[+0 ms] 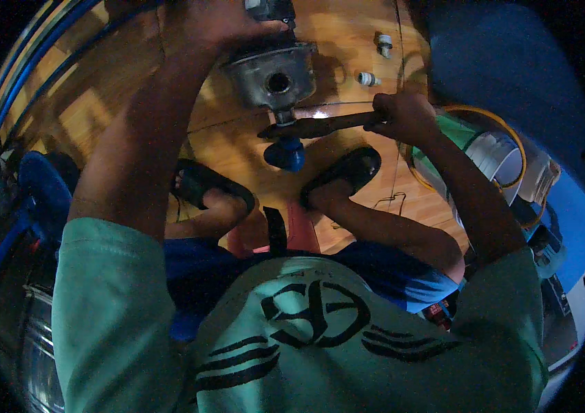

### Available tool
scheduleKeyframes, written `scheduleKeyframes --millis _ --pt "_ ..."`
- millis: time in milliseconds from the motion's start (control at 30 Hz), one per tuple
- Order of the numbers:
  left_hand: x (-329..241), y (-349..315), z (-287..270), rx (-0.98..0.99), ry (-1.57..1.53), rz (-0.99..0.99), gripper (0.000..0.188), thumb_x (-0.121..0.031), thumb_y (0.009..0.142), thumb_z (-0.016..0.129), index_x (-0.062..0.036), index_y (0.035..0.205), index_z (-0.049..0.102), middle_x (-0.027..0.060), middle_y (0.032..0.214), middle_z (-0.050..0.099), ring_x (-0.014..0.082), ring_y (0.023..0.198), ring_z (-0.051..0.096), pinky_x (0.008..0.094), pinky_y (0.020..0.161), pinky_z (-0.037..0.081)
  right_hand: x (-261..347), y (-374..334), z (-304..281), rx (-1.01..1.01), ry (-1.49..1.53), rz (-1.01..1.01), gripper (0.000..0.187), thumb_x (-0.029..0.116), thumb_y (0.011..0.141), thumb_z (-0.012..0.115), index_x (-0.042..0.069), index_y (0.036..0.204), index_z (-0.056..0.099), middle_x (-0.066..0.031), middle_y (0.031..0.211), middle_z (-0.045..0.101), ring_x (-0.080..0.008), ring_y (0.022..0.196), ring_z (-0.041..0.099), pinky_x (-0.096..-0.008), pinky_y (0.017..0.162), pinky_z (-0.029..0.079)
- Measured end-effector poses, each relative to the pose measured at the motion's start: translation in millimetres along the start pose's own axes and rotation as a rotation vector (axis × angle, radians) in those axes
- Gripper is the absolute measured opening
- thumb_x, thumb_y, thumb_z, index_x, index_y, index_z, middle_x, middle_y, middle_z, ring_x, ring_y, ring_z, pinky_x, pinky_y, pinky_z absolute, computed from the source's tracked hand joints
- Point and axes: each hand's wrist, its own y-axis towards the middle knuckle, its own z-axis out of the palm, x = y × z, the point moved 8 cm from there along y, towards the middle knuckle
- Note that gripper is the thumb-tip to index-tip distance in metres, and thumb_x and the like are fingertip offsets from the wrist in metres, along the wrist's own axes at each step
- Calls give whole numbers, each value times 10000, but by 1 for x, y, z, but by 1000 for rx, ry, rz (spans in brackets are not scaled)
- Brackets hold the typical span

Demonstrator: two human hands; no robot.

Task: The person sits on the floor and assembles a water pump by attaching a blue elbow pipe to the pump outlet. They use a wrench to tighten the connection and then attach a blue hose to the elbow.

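Note:
A grey metal pump [265, 79] with a round dark opening in its face sits on the floor in front of me. My left hand [247, 27] grips its upper part, the fingers partly lost in shadow. From the pump's near end a short metal stub [283, 117] sticks out, with a blue rounded piece [285, 155] just below it. My right hand [402, 115] is closed round the handle of a long dark wrench [330, 125]. The wrench lies across the stub, its head at the stub's left; how the jaws sit there is too dark to tell.
Two small white-and-grey pipe fittings [369, 79] lie on the wood-patterned floor [354, 27] to the right of the pump. A bucket [495, 158] with a yellow hose [525, 155] stands at right. Blue tubes [27, 58] curve along the left. My sandalled feet flank the blue piece.

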Motion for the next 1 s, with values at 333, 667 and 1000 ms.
scheduleKeyframes --millis 333,667,1000 --pt "-5 1 -5 116 -18 -76 1198 -622 643 881 -194 1581 271 201 1594 313 435 1471 308 594 1208 263 -37 50 59 -145 149 -169 516 603 773 759 123 940 672 -163 841 708 -398 793 707 -501 712 562" --pt "-4 -5 -4 59 -44 -57 1190 -632 680 859 -196 1594 233 198 1603 290 430 1480 289 579 1226 252 -12 -4 37 -116 143 -102 379 491 851 720 127 953 709 -138 896 713 -351 833 705 -498 709 552" --pt "9 -7 -7 77 91 28 1187 -719 750 748 -123 1616 196 251 1666 135 506 1517 146 625 1218 204 70 -69 -39 -199 -75 0 286 365 888 709 101 999 693 -135 863 704 -348 811 701 -469 705 555"
